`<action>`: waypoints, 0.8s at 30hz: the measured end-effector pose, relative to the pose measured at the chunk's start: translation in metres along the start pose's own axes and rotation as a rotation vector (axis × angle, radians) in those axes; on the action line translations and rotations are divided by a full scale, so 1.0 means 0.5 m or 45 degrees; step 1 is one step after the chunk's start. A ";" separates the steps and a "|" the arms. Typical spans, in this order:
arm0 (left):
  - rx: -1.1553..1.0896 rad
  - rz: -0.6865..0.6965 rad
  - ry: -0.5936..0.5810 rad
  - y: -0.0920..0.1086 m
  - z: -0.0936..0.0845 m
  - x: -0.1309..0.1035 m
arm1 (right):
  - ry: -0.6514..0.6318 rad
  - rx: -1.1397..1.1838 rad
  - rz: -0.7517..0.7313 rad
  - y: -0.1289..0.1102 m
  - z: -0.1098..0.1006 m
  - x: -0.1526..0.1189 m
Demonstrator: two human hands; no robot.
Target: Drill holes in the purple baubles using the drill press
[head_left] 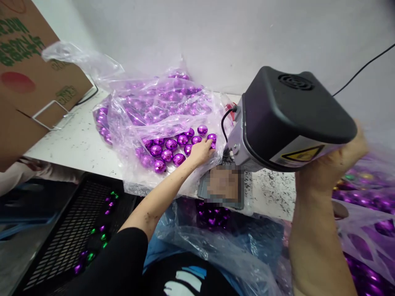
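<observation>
My left hand reaches into an open clear plastic bag. Its bent fingers close on a shiny purple faceted ball at the right end of the loose ones. More purple balls lie around it, and many fill the bag behind. My right hand is at the far right, against the underside of a black machine housing with a yellow warning label. The housing hides its fingers, so their grip does not show. Below the machine sits a small blurred-out plate on the table.
A cardboard box and a white wire frame stand at left. Below the table edge is a black mesh crate with green and purple beads. Dark specks litter the white table. More bagged purple balls lie at right.
</observation>
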State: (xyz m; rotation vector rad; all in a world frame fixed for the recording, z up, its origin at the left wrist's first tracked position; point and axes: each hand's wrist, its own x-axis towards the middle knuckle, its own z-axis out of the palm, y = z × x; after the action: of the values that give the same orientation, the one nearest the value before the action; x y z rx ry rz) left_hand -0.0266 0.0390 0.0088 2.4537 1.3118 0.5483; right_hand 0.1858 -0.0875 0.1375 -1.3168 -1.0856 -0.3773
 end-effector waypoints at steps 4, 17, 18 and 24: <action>-0.022 -0.062 -0.019 0.000 0.018 -0.020 | -0.058 0.118 -0.005 -0.015 -0.003 0.002; -1.999 -0.345 -0.450 0.025 -0.123 -0.215 | -0.031 0.239 0.086 -0.047 0.008 -0.006; -2.033 -0.364 -0.483 0.031 -0.115 -0.222 | -0.040 0.234 0.080 -0.049 0.008 -0.006; -1.491 -0.375 -0.292 0.060 -0.045 -0.239 | -0.089 0.172 0.094 -0.058 0.005 -0.005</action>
State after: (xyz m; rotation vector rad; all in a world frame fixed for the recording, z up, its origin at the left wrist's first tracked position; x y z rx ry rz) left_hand -0.0759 -0.0755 0.0193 1.2903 0.8343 0.6630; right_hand 0.1615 -0.0942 0.1521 -1.2536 -1.0977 -0.2006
